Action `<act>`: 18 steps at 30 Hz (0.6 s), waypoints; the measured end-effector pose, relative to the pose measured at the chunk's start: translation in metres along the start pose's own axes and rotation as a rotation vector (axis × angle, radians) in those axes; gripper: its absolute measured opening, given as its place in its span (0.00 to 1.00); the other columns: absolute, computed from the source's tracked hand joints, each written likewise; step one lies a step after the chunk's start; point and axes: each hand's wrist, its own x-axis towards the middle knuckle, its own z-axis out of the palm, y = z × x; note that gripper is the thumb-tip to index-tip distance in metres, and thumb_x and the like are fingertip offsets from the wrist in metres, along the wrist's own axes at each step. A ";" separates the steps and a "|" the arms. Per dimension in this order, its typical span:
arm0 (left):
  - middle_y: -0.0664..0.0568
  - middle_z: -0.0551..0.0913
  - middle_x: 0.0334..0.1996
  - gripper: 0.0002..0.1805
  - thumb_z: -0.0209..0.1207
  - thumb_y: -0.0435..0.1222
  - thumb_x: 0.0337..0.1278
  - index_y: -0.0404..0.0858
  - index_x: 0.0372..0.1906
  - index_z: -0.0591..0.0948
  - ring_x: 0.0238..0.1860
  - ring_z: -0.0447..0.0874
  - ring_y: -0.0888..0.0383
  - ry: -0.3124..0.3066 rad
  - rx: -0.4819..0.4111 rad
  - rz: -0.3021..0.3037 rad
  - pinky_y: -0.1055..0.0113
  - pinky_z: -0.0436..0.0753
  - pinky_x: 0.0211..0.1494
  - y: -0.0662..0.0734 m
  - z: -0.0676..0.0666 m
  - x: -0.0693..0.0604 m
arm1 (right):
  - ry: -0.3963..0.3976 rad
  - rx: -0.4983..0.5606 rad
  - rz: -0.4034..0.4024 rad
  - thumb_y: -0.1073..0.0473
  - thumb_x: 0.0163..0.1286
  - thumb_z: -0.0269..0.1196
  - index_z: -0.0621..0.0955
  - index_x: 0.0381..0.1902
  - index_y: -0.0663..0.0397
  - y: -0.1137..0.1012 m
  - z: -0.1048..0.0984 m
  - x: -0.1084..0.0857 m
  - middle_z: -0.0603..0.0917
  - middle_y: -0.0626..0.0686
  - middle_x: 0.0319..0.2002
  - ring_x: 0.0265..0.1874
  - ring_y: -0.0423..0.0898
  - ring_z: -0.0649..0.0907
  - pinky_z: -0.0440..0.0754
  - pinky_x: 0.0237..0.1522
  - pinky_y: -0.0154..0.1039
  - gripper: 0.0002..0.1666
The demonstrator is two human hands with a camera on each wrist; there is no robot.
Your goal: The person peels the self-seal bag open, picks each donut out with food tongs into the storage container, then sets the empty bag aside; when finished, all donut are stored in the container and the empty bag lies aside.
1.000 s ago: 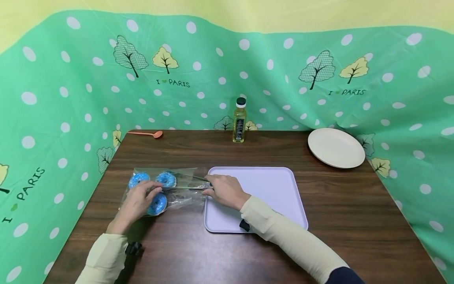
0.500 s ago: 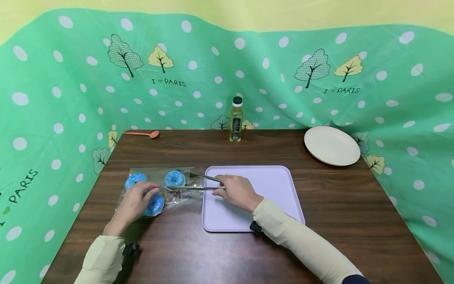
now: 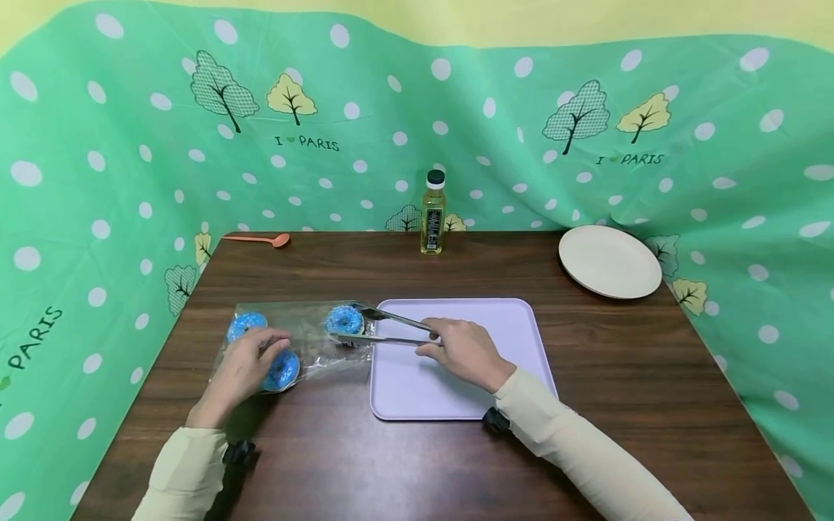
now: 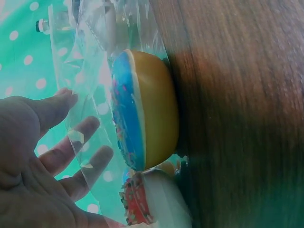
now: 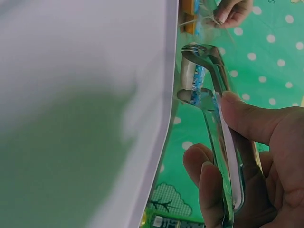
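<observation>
My right hand point(image 3: 465, 351) grips metal tongs point(image 3: 404, 320) over the lavender tray. Between the tong tips sits a blue sprinkled donut point(image 3: 336, 317), at the right end of a clear plastic bag point(image 3: 296, 316). My left hand point(image 3: 242, 365) pinches the film near the bag's left part; in the left wrist view, thumb and fingers meet the film. Further left in the bag are two more blue donuts, an upper one point(image 3: 242, 323) and a lower one point(image 3: 284, 370). The left wrist view also shows a red-topped donut point(image 4: 137, 202) behind the film.
The lavender tray point(image 3: 417, 394) lies right of the bag. An oil bottle point(image 3: 433, 217) stands at the back of the wooden table point(image 3: 365, 463). A white plate point(image 3: 609, 262) is at the back right, an orange spoon point(image 3: 276, 240) at the back left.
My right hand and the tongs have moved right, sliding the blue donut between their tips toward the bag's right end. My left hand has stayed nearly in place.
</observation>
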 end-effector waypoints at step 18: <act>0.40 0.84 0.48 0.11 0.59 0.35 0.72 0.34 0.49 0.86 0.52 0.80 0.40 0.007 0.002 0.002 0.41 0.77 0.53 -0.004 0.002 0.001 | 0.042 -0.011 0.104 0.48 0.63 0.73 0.85 0.44 0.49 0.020 -0.017 -0.033 0.84 0.44 0.32 0.22 0.37 0.75 0.72 0.23 0.37 0.17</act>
